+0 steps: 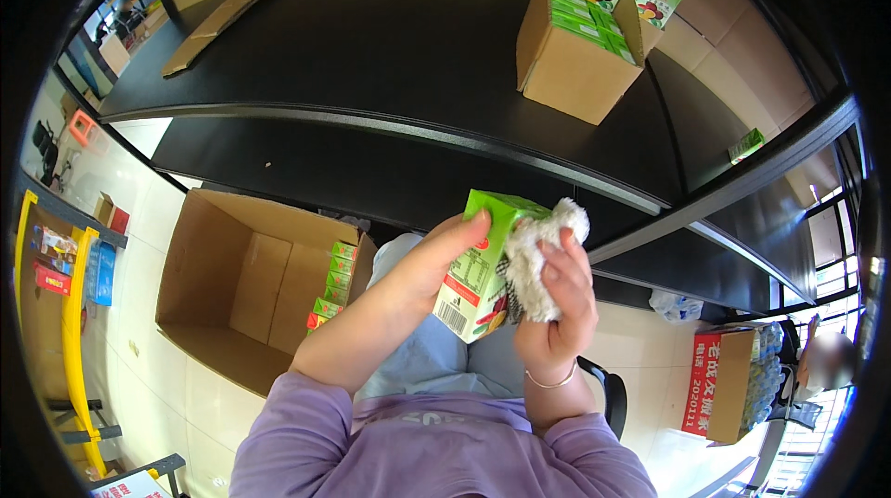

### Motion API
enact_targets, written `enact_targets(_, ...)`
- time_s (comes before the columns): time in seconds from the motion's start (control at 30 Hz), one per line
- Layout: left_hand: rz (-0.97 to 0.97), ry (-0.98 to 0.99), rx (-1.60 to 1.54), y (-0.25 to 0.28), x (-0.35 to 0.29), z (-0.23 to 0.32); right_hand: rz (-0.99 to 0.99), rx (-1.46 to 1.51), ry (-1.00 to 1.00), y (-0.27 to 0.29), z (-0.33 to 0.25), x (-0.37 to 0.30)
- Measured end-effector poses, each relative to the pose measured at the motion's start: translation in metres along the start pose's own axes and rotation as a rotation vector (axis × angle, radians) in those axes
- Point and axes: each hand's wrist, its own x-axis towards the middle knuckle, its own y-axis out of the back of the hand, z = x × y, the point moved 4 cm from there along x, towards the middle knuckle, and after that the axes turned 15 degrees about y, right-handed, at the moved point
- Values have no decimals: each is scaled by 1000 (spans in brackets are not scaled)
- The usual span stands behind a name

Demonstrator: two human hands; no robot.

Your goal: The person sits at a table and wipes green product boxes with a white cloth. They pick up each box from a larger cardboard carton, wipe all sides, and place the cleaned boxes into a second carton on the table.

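My left hand (444, 252) grips a green and white drink carton (471, 280) by its left side, thumb near the top edge. The carton is tilted in front of my lap, with its printed panel and barcode facing me. My right hand (568, 298) is closed round a fluffy white cloth (538, 257). That cloth presses against the carton's right side and covers part of it. A dark checked patch shows at the cloth's edge next to the carton. My right palm and some fingertips are hidden.
A black shelf (371, 43) spans the front, bearing an open cardboard box (580, 76) of green cartons, a cardboard strip (227, 20) and a lone carton (746, 145). Left of my legs stands a large cardboard box (209, 257) with several small cartons (340, 271). A person (821, 359) is at far right.
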Motion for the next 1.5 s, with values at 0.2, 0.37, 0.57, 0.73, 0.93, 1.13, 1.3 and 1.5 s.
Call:
enact_targets(0.2,-49,-46,247,6,4,5,-36,37,-49,-5,6,12)
enact_targets(0.37,90,-44,356,7,2,5,-151,-18,-19,-11,1,2)
enact_targets(0.57,47,-81,317,25,12,4,-273,-40,-25,-13,-9,9)
enact_targets(0.73,30,-94,255,14,12,16,-309,-3,0,-16,-15,0)
enact_targets(0.93,-64,-129,55,2,4,28,-335,52,55,-19,-22,-6)
enact_targets(1.13,-152,-153,18,1,-1,37,-425,104,105,-16,-27,-7)
enact_targets(1.3,-120,-118,-32,4,2,31,-391,177,80,-12,-25,-9)
enact_targets(1.5,-193,-93,80,-4,6,22,-126,302,-72,-4,-16,-14)
